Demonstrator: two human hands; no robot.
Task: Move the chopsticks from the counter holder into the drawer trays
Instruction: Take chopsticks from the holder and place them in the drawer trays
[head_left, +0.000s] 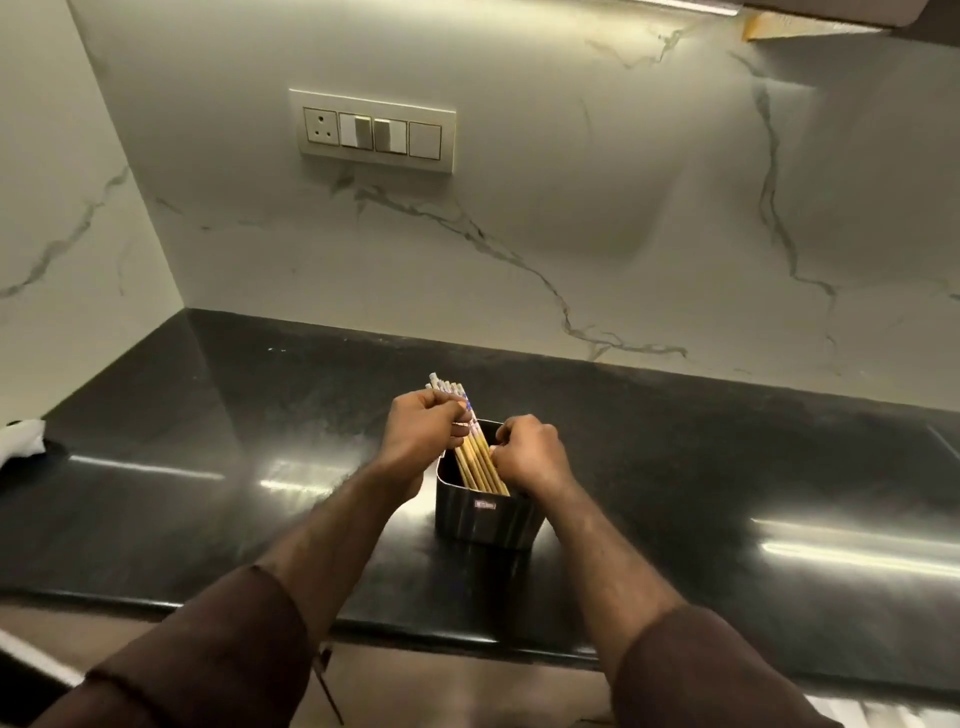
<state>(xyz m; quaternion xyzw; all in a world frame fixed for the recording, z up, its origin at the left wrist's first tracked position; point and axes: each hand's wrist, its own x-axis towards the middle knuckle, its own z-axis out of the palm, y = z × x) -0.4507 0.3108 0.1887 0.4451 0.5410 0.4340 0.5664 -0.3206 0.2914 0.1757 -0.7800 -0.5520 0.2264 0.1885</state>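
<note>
A black rectangular holder (485, 519) stands on the black counter (727, 467), near its front edge. Several wooden chopsticks (480, 462) with white patterned tops lean to the left inside it. My left hand (423, 434) is closed around the upper part of the bundle, just above the holder's left rim. My right hand (530, 454) is curled over the holder's right rim, its fingers against the lower part of the chopsticks. The drawer trays are out of sight.
A marble backsplash rises behind the counter, with a switch and socket panel (374, 130) on it. A white cloth (21, 441) lies at the counter's far left. Below the counter's front edge a pale surface (467, 696) shows, blurred.
</note>
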